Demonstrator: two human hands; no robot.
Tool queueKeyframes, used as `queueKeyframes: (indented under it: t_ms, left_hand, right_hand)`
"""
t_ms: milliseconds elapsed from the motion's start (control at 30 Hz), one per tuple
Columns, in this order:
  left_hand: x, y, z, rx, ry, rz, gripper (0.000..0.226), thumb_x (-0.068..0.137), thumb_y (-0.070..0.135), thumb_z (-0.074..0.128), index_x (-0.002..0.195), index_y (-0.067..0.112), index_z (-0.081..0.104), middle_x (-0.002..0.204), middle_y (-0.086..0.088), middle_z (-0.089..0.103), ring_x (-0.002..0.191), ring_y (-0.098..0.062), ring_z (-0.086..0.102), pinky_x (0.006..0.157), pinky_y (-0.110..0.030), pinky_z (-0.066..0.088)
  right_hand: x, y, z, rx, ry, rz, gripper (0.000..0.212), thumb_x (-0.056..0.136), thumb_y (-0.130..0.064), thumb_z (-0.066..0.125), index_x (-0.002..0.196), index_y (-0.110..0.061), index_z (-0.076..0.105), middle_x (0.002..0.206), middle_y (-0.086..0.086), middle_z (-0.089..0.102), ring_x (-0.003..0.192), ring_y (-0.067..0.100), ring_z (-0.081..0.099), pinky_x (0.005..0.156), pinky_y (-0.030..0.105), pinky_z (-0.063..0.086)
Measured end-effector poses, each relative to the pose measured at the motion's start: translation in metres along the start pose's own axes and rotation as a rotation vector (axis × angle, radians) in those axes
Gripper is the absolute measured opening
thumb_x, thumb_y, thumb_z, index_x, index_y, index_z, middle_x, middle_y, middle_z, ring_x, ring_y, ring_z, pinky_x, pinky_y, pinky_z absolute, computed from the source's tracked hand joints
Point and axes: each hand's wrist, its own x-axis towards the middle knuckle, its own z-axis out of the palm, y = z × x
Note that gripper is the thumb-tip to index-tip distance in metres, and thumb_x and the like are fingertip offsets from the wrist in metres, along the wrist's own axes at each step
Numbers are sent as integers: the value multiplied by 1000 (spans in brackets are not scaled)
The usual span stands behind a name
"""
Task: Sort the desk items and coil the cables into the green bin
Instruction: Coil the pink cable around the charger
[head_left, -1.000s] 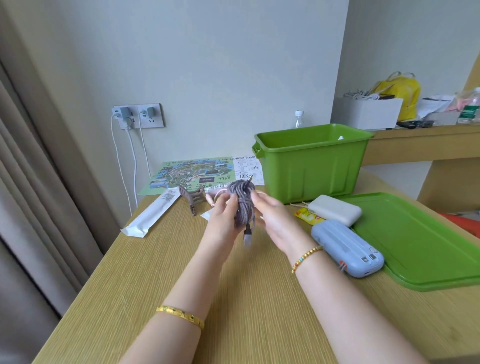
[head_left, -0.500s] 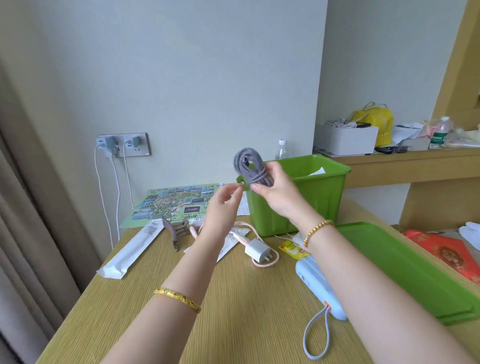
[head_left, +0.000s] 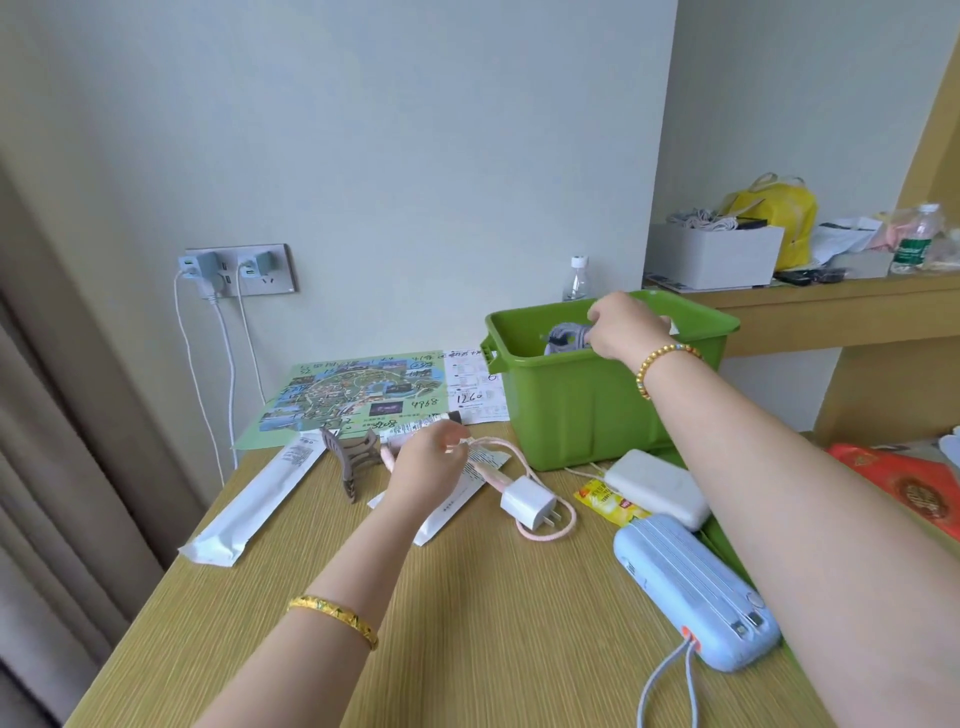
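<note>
Change: the coiled grey braided cable (head_left: 567, 336), half a second ago held up in front of the bin by both hands, is now inside the green plastic bin (head_left: 582, 410), below its rim. The right hand (head_left: 621, 325) is curled round the coil, not yet let go. The left hand (head_left: 428, 460) has dropped to the surface, fingers loosely bent and apart at the pink cable (head_left: 524, 470) with its white plug adapter (head_left: 527, 503); no grip visible.

Meaning: one cable all but stowed; the pink one looks next for coiling.

Surface: pale wood-grain surface (head_left: 467, 623); bin at the far edge. Near it a white power bank (head_left: 657, 486), a pale blue ribbed power bank (head_left: 696, 587), a brown hair claw (head_left: 350, 457).

Room: grey wall with a double socket (head_left: 236, 270), curtain at left.
</note>
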Motion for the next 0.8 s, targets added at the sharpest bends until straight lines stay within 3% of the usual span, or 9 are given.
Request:
queueKeyframes:
  t_ms: [100, 200, 300, 433, 600, 700, 800]
  left_hand:
    - [-4, -4, -2, 39, 19, 10, 25, 93, 15, 48, 114, 15, 62, 119, 0, 63, 111, -15, 56, 90, -25, 41]
    - [-11, -6, -3, 26, 27, 3, 24, 92, 13, 49, 111, 14, 63, 119, 0, 64, 108, -16, 57, 91, -24, 41]
    - [-23, -12, -2, 44, 47, 8, 26, 90, 11, 50, 112, 13, 63, 119, -2, 63, 111, -17, 56, 102, -29, 37]
    - [-41, -29, -5, 43, 115, -12, 28, 87, 10, 53, 113, 14, 62, 118, -1, 62, 109, -20, 55, 81, -22, 37]
    - [-57, -47, -6, 93, 98, -94, 29, 85, 18, 55, 114, 17, 63, 121, -8, 58, 110, -26, 53, 86, -28, 38]
    - [-61, -52, -6, 169, -9, -62, 32, 86, 23, 58, 116, 13, 61, 124, -5, 60, 115, -23, 52, 87, -25, 36]
    - [-62, -59, -8, 189, -47, 18, 34, 87, 18, 58, 121, 15, 58, 128, -1, 58, 117, -20, 51, 77, -18, 29]
  right_hand:
    - [-6, -6, 2, 52, 32, -26, 38, 82, 2, 46, 113, -13, 62, 117, 9, 62, 110, 30, 53, 100, 42, 29]
    - [-31, -14, 8, 204, 259, -157, 31, 89, -5, 45, 112, -14, 63, 121, 8, 60, 115, 30, 49, 102, 41, 30]
    - [-70, -26, 25, 400, 413, -246, 29, 91, -5, 42, 108, -13, 64, 116, 10, 60, 108, 30, 48, 91, 36, 35]
    - [-119, -36, 61, 493, 241, -301, 27, 92, -4, 41, 105, -10, 64, 110, 10, 58, 105, 28, 49, 91, 39, 40]
    - [-152, -40, 90, 469, 233, -312, 26, 92, -7, 41, 107, -11, 63, 107, 9, 58, 101, 26, 49, 88, 36, 40]
    - [-157, -35, 109, 260, 75, -272, 30, 94, -20, 42, 123, -15, 52, 119, 8, 53, 110, 28, 45, 93, 35, 35]
    - [-160, -29, 126, 78, -46, -219, 43, 94, -34, 44, 132, -15, 38, 131, 7, 46, 122, 28, 39, 99, 40, 32]
